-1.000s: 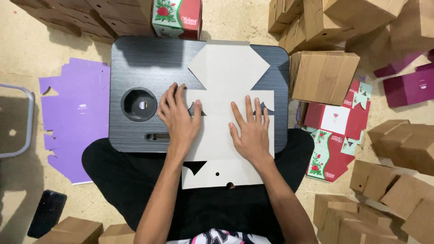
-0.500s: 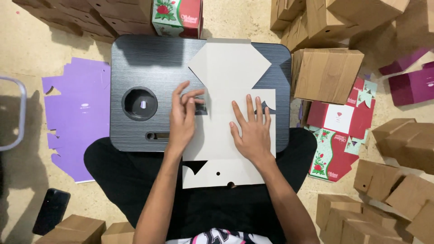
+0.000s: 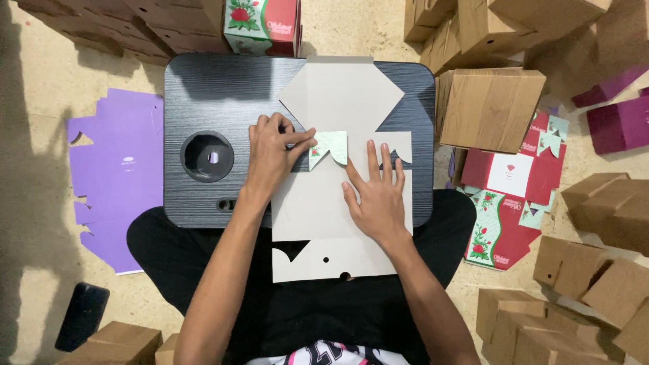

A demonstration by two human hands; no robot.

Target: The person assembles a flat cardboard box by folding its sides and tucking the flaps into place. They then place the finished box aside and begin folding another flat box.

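A flat, unfolded cardboard box blank (image 3: 338, 230) lies grey side up on a dark lap table (image 3: 203, 88) across my legs. My left hand (image 3: 270, 152) pinches a small side flap (image 3: 329, 147) of the blank and has it folded inward, its green floral printed side showing. My right hand (image 3: 377, 192) lies flat on the middle of the blank with fingers spread, the fingertips just below that flap.
The table has a round cup hole (image 3: 208, 157) at left. Flat purple blanks (image 3: 115, 176) lie on the floor at left, a printed red blank (image 3: 510, 196) at right. Brown folded boxes (image 3: 490, 108) pile up all around. A dark phone (image 3: 81, 316) lies lower left.
My left hand went from pressing flat on the blank to pinching the small side flap and folding it over. My right hand stayed pressed on the cardboard.
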